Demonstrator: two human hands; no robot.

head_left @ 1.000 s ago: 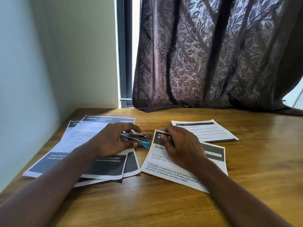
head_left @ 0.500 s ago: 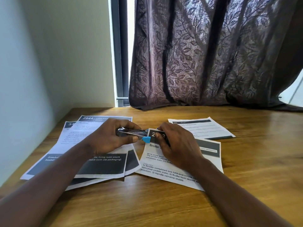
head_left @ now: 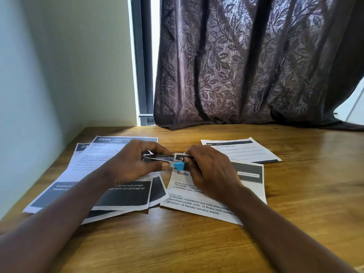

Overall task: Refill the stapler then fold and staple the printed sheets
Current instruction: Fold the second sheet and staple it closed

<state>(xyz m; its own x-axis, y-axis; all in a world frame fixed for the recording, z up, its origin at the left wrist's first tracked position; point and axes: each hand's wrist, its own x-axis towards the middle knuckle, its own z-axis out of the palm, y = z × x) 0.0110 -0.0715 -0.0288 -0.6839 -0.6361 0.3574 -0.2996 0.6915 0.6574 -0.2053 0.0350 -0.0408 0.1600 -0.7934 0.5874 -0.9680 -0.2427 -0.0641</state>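
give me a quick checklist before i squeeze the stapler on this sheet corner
1. Left hand grips the stapler: ok.
2. Right hand pinches the stroller sheet at its lifted top corner: ok.
3. Corner sits at the stapler's mouth, above the blue tip: ok.
4. Nothing but paper in the mouth: cannot tell.
5. Staples loaded: cannot tell.
6. Sheet folded: cannot tell.

Grips stapler [head_left: 160, 158] in left hand [head_left: 130, 164], blue tip pointing right. Pinches printed sheet [head_left: 199, 206] by its top corner in right hand [head_left: 212, 170], right at the stapler's mouth. Beside them, other sheets [head_left: 126, 196] flat on the wooden surface [head_left: 299, 198].
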